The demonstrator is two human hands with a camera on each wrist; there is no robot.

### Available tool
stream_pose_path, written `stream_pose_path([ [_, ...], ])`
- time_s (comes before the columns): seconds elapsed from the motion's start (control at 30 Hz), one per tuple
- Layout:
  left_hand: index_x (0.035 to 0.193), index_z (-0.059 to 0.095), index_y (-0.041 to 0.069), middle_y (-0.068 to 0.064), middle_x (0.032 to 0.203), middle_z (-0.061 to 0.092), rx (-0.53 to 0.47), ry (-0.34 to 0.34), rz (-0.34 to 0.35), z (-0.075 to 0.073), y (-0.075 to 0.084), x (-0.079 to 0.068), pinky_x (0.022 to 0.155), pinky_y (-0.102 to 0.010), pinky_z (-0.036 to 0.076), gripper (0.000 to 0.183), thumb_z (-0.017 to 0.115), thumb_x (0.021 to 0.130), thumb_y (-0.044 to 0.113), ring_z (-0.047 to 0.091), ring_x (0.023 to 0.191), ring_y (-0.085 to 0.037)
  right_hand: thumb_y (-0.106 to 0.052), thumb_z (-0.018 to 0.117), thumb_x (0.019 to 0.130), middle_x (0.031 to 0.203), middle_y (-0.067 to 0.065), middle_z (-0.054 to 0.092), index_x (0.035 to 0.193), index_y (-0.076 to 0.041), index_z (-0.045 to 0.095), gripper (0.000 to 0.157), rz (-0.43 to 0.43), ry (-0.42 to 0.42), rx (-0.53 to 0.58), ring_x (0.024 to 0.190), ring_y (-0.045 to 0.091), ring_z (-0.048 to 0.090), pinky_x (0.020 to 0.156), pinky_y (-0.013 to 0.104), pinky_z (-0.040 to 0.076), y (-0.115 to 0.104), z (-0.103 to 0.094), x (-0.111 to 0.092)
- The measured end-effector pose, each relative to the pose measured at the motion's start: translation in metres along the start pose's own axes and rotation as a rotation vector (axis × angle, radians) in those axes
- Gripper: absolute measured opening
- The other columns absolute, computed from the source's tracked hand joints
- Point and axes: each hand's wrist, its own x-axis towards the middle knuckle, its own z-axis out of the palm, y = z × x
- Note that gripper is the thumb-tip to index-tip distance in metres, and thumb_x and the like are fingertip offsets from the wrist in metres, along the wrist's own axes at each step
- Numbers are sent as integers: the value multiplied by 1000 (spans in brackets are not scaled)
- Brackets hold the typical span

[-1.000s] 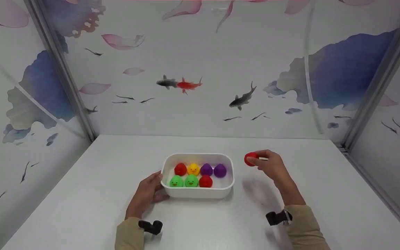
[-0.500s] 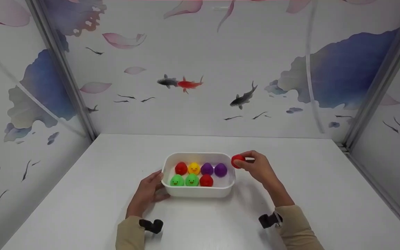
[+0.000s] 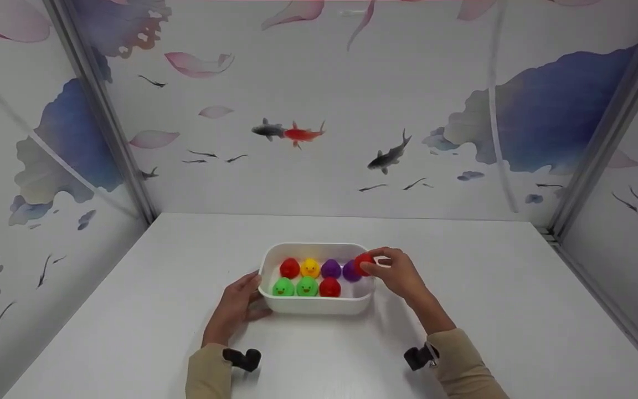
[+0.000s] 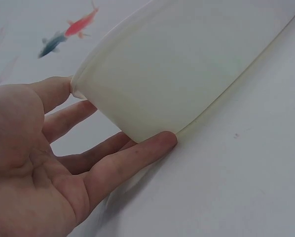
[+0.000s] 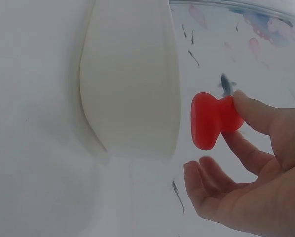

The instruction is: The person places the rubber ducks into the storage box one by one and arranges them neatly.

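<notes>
My left hand (image 3: 235,302) holds the left end of a white plastic box (image 3: 319,307), thumb on its front wall and forefinger at the rim. My right hand (image 3: 403,277) pinches a red rubber duck (image 5: 205,121) by its narrower end between thumb and forefinger; the other fingers are spread below. In the head view this duck overlaps the box's right rim and partly covers a purple duck (image 3: 350,271). Two rows of small ducks sit inside: red (image 3: 289,268), yellow (image 3: 310,268) and purple (image 3: 330,269) behind, green (image 3: 283,287), green (image 3: 307,286) and red (image 3: 329,287) in front.
The box stands on a white table (image 3: 130,332). A white back wall (image 3: 319,188) printed with fish and petals closes off the far edge, with similar panels at both sides. Each wrist wears a black camera (image 3: 243,359).
My right hand has moved left with the red rubber duck, from beside the box to its right rim. My left hand stays on the box.
</notes>
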Motion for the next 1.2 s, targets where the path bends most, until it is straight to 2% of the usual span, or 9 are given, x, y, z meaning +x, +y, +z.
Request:
stream_pose_path([
  [0.1, 152, 44, 19, -16, 150, 52, 8, -3, -1, 0, 1, 1, 91, -41, 61, 53, 50, 105, 42, 60, 128, -31, -24, 71, 94, 148, 19, 48, 127, -8, 65, 37, 3, 7, 22, 138, 43, 47, 108, 54, 49, 2, 2, 1],
  [0.37, 152, 44, 17, -17, 150, 51, -9, -3, 1, 2, 0, 1, 90, -42, 61, 54, 51, 104, 41, 59, 129, -32, -24, 71, 94, 131, 17, 65, 128, -9, 63, 38, 45, -33, 127, 127, 36, 61, 105, 52, 53, 6, 7, -1],
  [0.57, 152, 44, 18, -16, 151, 51, 5, 5, 5, 2, 1, 1, 90, -41, 61, 61, 55, 100, 48, 58, 130, -34, -26, 72, 93, 135, 17, 64, 126, -10, 63, 37, 71, -58, 110, 131, 39, 57, 102, 50, 54, 8, 13, -1],
  [0.67, 153, 43, 19, -16, 152, 50, 8, 0, 7, 2, 2, 0, 91, -42, 61, 64, 56, 99, 50, 56, 132, -34, -23, 71, 93, 138, 17, 61, 127, -11, 64, 37, 73, -66, 95, 128, 38, 59, 100, 49, 56, 10, 16, 1],
  [0.83, 153, 43, 19, -16, 153, 48, 5, -11, 10, 2, 2, -2, 92, -43, 60, 57, 52, 103, 45, 54, 135, -36, -24, 72, 93, 144, 19, 54, 126, -10, 65, 37, 94, -68, 78, 121, 34, 62, 97, 46, 58, 13, 23, 1],
  [1.1, 153, 43, 19, -15, 153, 49, 2, -1, 0, 2, 1, -1, 92, -41, 60, 64, 55, 99, 51, 55, 133, -35, -23, 72, 93, 133, 16, 60, 122, -9, 66, 33, 111, -67, 75, 112, 28, 63, 94, 43, 60, 17, 29, 1],
  [1.2, 153, 43, 19, -15, 153, 49, -2, -3, 0, 1, 1, 0, 92, -41, 60, 62, 55, 100, 49, 56, 133, -34, -23, 73, 92, 132, 16, 61, 122, -8, 66, 34, 119, -63, 68, 112, 28, 63, 95, 44, 60, 19, 30, 1],
])
